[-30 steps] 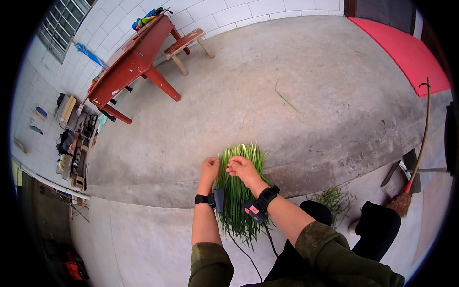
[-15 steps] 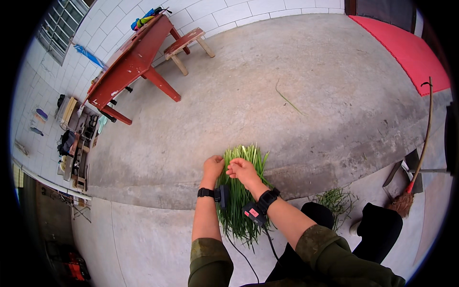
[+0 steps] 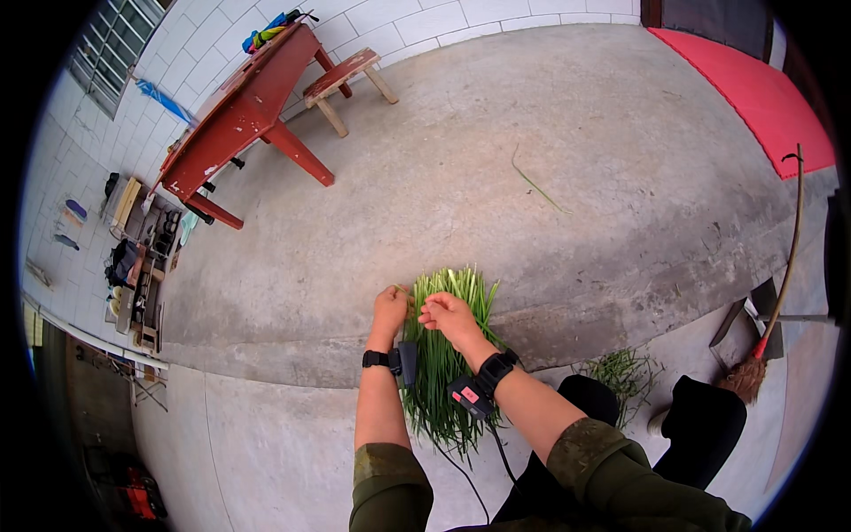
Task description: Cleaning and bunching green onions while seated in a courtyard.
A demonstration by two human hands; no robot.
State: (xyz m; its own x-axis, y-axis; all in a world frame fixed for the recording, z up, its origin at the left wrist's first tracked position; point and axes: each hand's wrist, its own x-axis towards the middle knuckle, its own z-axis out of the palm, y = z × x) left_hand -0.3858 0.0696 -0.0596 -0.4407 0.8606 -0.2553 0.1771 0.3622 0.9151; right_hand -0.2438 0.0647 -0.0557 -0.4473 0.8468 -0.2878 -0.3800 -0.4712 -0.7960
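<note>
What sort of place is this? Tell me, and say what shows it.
Probably a home's porch or yard, though I can't tell which: a concrete floor, a worn red table near a white-tiled wall, and a broom at the right.

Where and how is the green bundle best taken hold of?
Likely by the pale stem ends, from the far side, grip wrapped across: stems lie roughly parallel and close there, while the dark leaf tips splay toward the person.
</note>
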